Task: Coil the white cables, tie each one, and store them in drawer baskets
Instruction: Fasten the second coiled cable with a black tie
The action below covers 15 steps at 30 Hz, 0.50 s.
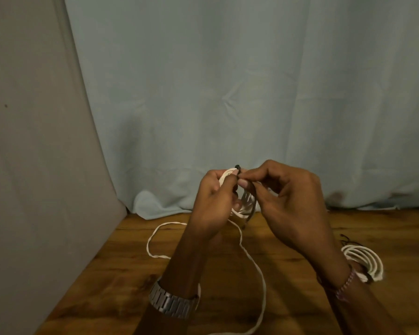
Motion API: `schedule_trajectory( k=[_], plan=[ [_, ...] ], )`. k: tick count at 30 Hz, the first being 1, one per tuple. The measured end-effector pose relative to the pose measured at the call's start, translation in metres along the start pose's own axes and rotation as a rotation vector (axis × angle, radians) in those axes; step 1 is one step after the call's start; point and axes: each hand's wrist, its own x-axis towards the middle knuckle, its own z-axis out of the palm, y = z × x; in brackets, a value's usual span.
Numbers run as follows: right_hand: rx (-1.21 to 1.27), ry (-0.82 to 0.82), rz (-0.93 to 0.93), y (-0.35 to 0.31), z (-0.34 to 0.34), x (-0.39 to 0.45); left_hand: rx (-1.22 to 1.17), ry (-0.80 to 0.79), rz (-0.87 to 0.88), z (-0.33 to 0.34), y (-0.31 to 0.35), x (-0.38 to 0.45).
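Holding: both hands are raised above the wooden table (136,274), working one white cable coil between them.
Loose cable tail (252,259): nearest the camera, a white strand runs off the bottom edge, climbs between the forearms to the held coil, and another stretch of it loops out over the table to the left.
Left wrist: a metal link watch (172,302) sits on it, low in view.
Right wrist: a thin pinkish band (346,285) circles it.
Tied coil (363,262): a second white cable coil lies flat on the table just behind the right wrist, partly hidden by it, with dark ties showing at its near and far sides.
Left hand (213,201): fingers curled around the left side of the held coil, thumb and forefinger closed at its top.
Right hand (288,201): thumb and forefinger pinch a dark tie, the other fingers loosely bent behind.
Held coil (244,206): upright in the air between the two hands, several white turns visible below the fingertips.
Dark tie (238,168): its small end pokes up at the top of the coil, where both sets of fingertips meet.
Backdrop: a pale blue cloth (228,93) hangs behind the table, its hem resting on the wood; a grey panel (34,141) stands to the left.
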Motion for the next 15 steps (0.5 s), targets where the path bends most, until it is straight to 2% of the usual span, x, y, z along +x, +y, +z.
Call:
schedule_trajectory(
  k=[7,15],
  plan=[
    [-0.132,-0.094,-0.173,-0.005,-0.004,-0.002,-0.218,-0.013,-0.080,-0.003,0.013,-0.001],
    [-0.302,-0.155,-0.289,-0.009,0.000,-0.002,-0.120,-0.106,0.039,-0.006,0.011,-0.002]
  ],
)
